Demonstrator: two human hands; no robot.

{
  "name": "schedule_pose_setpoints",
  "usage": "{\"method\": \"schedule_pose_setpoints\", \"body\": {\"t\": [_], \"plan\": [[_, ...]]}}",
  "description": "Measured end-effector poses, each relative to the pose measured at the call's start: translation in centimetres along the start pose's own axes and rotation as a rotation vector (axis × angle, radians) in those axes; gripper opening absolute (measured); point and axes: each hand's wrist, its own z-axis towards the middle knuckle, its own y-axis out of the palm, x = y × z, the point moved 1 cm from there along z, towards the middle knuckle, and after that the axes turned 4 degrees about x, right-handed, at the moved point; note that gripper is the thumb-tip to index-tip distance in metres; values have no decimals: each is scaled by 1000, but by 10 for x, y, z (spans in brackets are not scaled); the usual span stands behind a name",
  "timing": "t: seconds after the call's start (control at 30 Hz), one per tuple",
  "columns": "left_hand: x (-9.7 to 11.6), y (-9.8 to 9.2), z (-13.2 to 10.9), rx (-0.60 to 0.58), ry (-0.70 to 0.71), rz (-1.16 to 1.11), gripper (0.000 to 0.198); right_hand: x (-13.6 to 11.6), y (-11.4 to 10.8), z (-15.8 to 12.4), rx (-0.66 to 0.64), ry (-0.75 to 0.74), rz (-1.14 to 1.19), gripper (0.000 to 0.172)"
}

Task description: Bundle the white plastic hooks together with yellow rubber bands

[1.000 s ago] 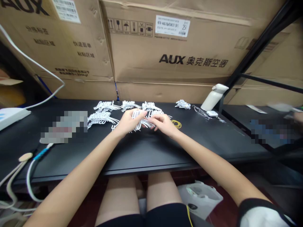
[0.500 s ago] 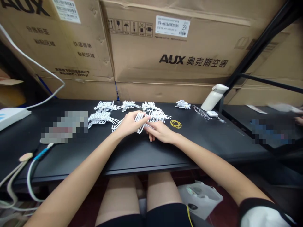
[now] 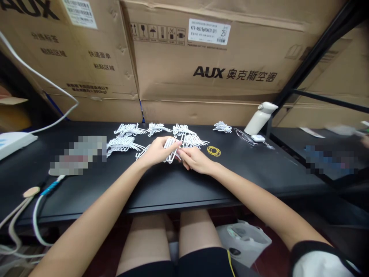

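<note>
Two-Handed Grip on White Wire-Hook Bundle [image 3: 170, 151]

The bundle is positioned over the black tabletop [image 3: 245, 175], in front of the nearest white hook piles. The left hand [image 3: 157, 151] is closed around it: the thumb lies across the top, with looped ends showing below the thumb. The fingers beneath are largely hidden. The right hand [image 3: 196, 159] is curled nearly closed, its thumb and forefinger at the right-hand ends of the bundle; the exact contact behind the fingertips cannot be seen.

Both forearms extend forward from the lower corners and converge at the bundle. The hands touch or nearly touch, with the backs of both facing largely upward.

Behind the hands, similar pieces lie in groups, including a rear-left pile [image 3: 131, 129] and a front-left pile [image 3: 123, 143]. Yellow bands [image 3: 213, 151] lie just right of the right hand. Farther right, a white bottle [image 3: 257, 122] stands near a smaller separate pile [image 3: 222, 127]. Cardboard boxes [image 3: 173, 86] line the back.
</note>
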Motion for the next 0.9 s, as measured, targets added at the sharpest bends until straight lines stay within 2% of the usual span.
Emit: {"method": "schedule_pose_setpoints", "body": {"t": [0.17, 0.4, 0.57, 0.7, 0.9], "plan": [[8, 2, -3, -77, -54, -61, 39, -1, 2, 0, 13, 56, 116, 44], [10, 5, -4, -137, -45, -102, 40, 4, 2, 7, -129, 296, 526, 38], [7, 3, -2, -115, -23, -136, 41, 7, -6, 8, -277, 423, 814, 32], [7, 4, -3, -148, -45, -145, 40, 6, -10, 7, -332, 433, 837, 35], [7, 8, -3, -163, -62, -200, 43, 8, -1, 7, -206, 372, 775, 41]]}}
